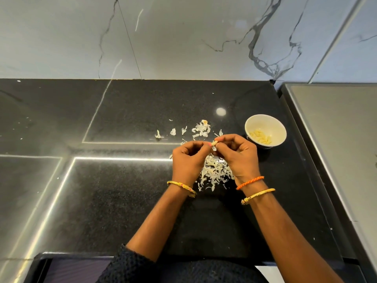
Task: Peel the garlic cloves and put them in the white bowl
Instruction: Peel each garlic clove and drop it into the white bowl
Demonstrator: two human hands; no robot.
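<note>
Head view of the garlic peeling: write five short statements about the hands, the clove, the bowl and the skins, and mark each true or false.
1. Both hands pinch one garlic clove between their fingers above the counter. True: the left hand and the right hand meet on it.
2. The white bowl is empty. False: peeled cloves lie in it.
3. The bowl stands to the right of the hands. True.
4. The garlic skins are gathered in the bowl. False: they lie loose on the black counter, under and beyond the hands.
5. The right wrist wears no jewellery. False: it wears an orange thread band and a gold bangle.
</note>
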